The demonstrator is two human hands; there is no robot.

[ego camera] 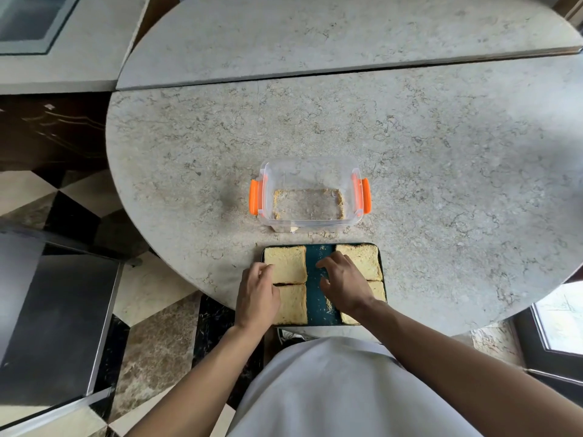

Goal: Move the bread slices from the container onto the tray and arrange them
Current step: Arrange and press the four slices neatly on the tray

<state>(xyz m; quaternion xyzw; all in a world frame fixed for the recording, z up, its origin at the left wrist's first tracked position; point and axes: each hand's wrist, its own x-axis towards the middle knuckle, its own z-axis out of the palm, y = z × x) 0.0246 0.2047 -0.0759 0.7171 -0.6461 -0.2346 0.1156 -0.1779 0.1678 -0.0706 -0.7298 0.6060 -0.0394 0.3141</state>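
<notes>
A dark teal tray (319,279) lies at the table's near edge with several bread slices on it. The far-left slice (286,263) and near-left slice (293,305) form one column; the far-right slice (362,260) and near-right slice (377,290) form another. My left hand (257,294) rests at the tray's left edge, fingertips touching the left slices. My right hand (342,283) is spread over the tray's middle and the right slices, holding nothing. The clear container (310,193) with orange clips stands just beyond the tray, holding only crumbs.
The round stone table (441,184) stretches far to the right and back. A second slab (315,36) adjoins it behind. A dark glossy cabinet (53,326) stands at the left over a checkered floor.
</notes>
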